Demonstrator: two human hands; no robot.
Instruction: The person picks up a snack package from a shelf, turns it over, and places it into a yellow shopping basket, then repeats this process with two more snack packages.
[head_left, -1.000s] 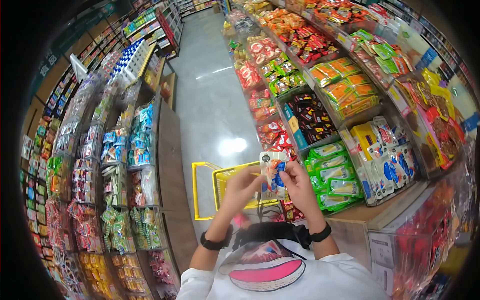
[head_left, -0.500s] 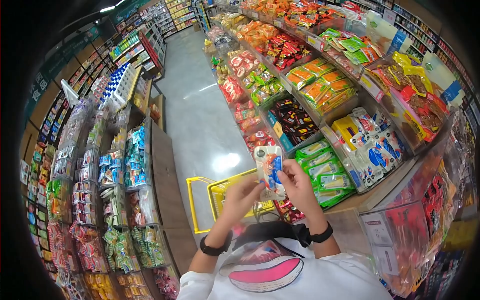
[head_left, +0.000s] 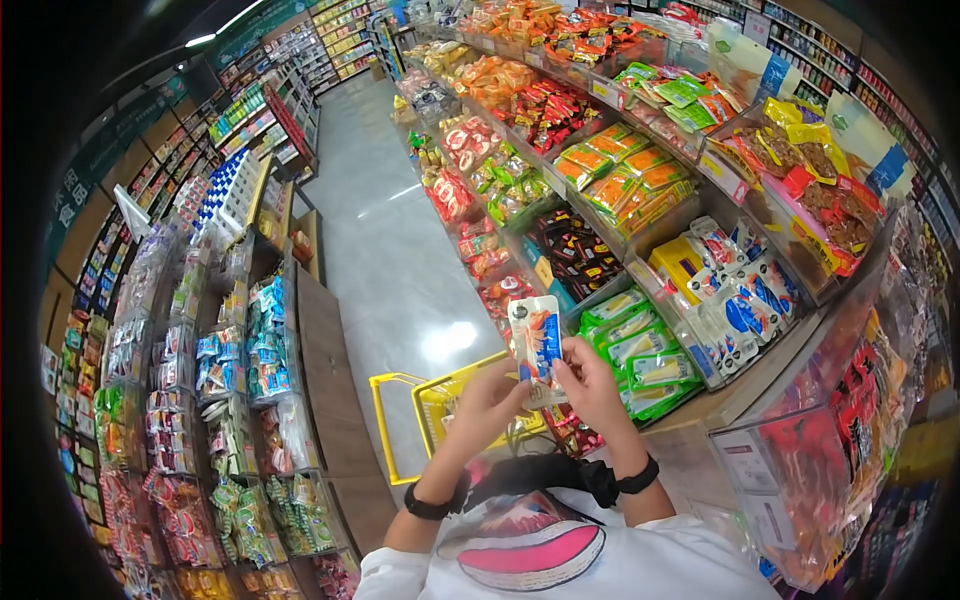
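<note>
Both of my hands hold up one small snack packet (head_left: 537, 341), white with blue and orange print, in front of my chest. My left hand (head_left: 488, 403) grips its lower left edge. My right hand (head_left: 588, 385) pinches its lower right side. The packet stands upright above a yellow shopping basket (head_left: 447, 405) on the floor in front of me. Green packets (head_left: 643, 353) lie on the shelf just right of my right hand.
A shop aisle with a grey shiny floor (head_left: 400, 260) runs ahead. Shelves of hanging snack bags (head_left: 240, 350) line the left. Tiered bins of packets (head_left: 620, 180) line the right, with a clear bin (head_left: 810, 450) at the near right.
The view has tilted upward, showing more of the aisle. The packet stays between both hands, turned slightly more upright and a little higher in view.
</note>
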